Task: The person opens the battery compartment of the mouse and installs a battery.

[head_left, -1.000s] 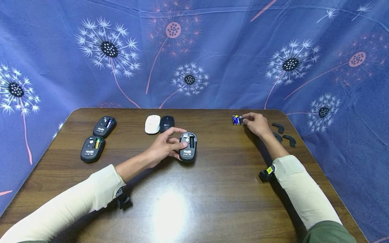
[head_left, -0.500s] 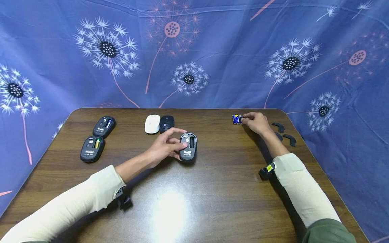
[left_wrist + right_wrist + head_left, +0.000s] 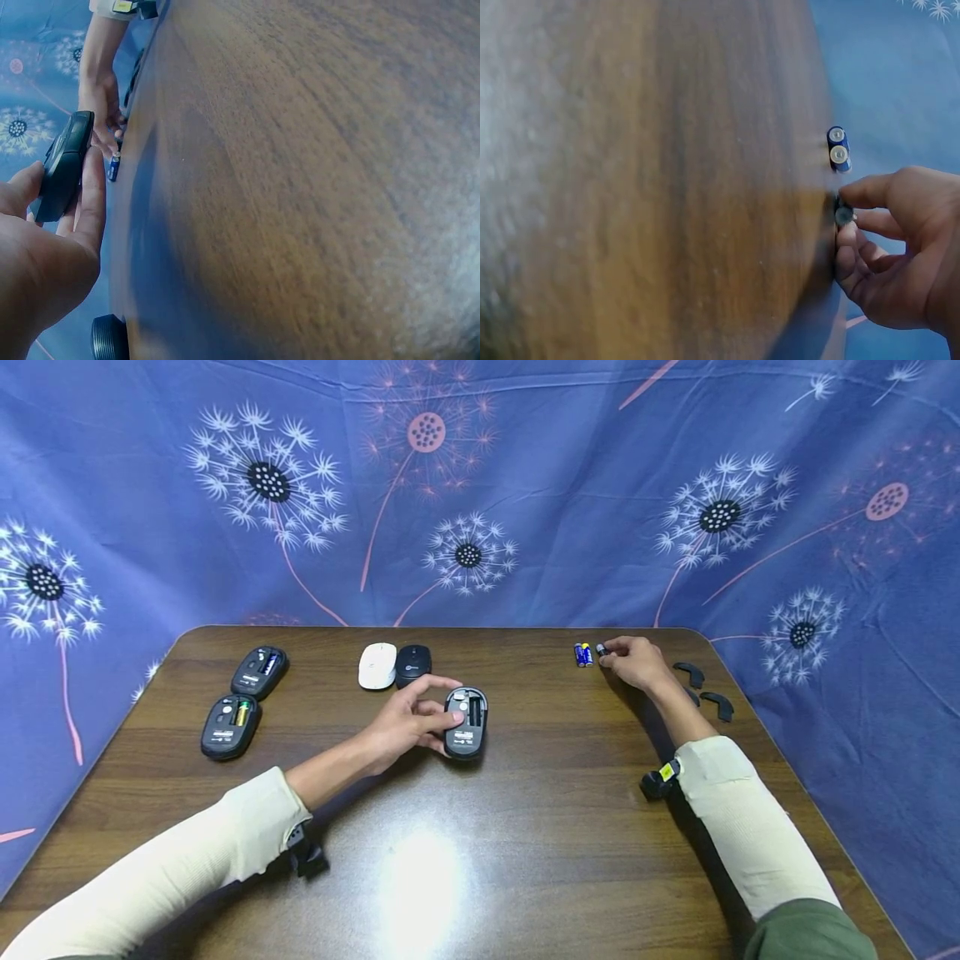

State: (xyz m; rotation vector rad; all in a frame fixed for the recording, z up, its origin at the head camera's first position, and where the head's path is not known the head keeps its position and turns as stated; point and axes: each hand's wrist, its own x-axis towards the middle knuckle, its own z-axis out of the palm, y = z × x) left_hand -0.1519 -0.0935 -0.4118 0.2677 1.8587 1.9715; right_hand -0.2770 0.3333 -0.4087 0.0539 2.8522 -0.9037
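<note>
Black oval plastic mouse (image 3: 463, 739), pinched by the left hand (image 3: 401, 724) at centre, shows its battery slot (image 3: 475, 712) only in head view. Farther right, the right hand (image 3: 636, 663) pinches a dark cylindrical battery (image 3: 844, 216); right wrist view shows its round end.

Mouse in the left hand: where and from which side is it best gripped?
Probably by its left edge, coming from the left, thumb on the underside, fingers behind. The mouse shows its underside to the head camera, and its open battery slot sits right of the middle, so that grip leaves it uncovered. The left hand holds it much like this.
</note>
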